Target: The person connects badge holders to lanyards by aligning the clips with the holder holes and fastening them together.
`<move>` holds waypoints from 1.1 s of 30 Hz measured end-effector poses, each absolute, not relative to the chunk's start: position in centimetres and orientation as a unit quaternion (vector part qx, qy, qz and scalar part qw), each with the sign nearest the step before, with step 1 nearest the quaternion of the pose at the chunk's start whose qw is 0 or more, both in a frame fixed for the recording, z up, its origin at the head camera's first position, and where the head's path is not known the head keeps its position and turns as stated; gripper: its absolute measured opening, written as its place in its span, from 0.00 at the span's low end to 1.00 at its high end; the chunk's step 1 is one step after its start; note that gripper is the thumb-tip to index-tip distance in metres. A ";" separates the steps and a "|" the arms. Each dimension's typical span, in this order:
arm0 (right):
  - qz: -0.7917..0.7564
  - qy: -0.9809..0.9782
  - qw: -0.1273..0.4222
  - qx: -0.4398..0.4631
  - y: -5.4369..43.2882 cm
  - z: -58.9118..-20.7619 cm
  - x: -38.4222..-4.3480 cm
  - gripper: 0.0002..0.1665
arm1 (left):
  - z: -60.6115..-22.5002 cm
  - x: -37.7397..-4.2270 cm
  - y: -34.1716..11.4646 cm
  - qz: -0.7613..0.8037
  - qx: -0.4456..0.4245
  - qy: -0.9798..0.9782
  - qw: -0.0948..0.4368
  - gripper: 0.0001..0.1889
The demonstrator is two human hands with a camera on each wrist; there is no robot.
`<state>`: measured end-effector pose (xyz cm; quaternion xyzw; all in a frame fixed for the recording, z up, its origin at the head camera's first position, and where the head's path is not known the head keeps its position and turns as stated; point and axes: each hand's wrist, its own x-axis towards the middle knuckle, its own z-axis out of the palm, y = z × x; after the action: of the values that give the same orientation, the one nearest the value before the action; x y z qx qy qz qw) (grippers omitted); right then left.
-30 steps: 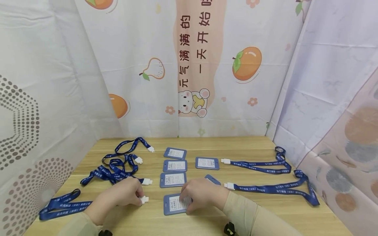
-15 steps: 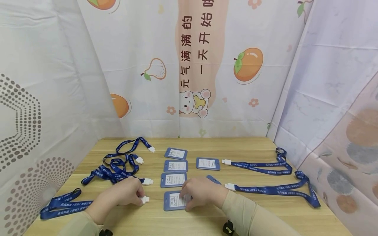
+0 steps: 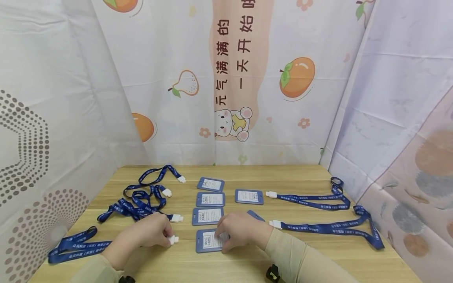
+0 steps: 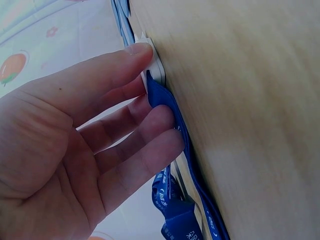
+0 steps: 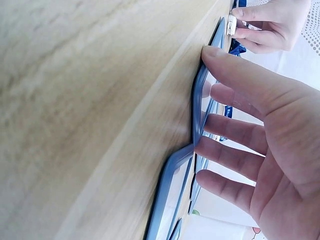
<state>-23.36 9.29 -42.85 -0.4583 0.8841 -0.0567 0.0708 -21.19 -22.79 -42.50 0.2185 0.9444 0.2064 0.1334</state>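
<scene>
Find the nearest card holder (image 3: 207,246) flat at the near middle of the tabletop (image 3: 198,269), slot (image 3: 199,241) facing left, right end under the right grip (image 3: 242,231). With thumb at its near edge and fingers stretched, cannot tell whether pinching or merely touching. Just to its left, apart, see the white clip (image 3: 173,239) pinched in the left grip (image 3: 153,231), with a blue lanyard (image 4: 162,96) trailing left. Could miss the slot from tilting the clip or letting the holder skid; could nudge the next holder (image 3: 208,215), just beyond, by sweeping the fingers.
</scene>
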 end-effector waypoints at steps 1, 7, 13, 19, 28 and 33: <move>-0.056 0.884 0.071 -0.458 9.3 -42.9 -23.4 0.25 | -42.5 -21.2 -22.8 0.207 0.218 0.945 0.134 0.07; -0.057 0.887 0.075 -0.452 9.2 -43.0 -23.4 0.25 | -42.7 -21.3 -22.9 0.208 0.223 0.944 0.130 0.07; -0.055 0.885 0.070 -0.457 9.2 -43.0 -23.4 0.25 | -42.7 -21.3 -22.9 0.207 0.232 0.943 0.122 0.07; -0.048 0.882 0.059 -0.464 9.1 -43.0 -23.4 0.24 | -42.6 -21.3 -22.8 0.203 0.227 0.945 0.123 0.07; -0.043 0.880 0.055 -0.469 8.8 -43.0 -23.4 0.24 | -42.6 -21.2 -22.9 0.206 0.223 0.945 0.124 0.07; -0.041 0.880 0.056 -0.470 8.8 -42.7 -23.4 0.24 | -42.7 -21.1 -23.0 0.209 0.228 0.943 0.122 0.07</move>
<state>-23.40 8.75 -42.72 -0.4701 0.8799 -0.0409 0.0561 -21.13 -23.04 -42.71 0.2280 0.9431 0.2093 0.1218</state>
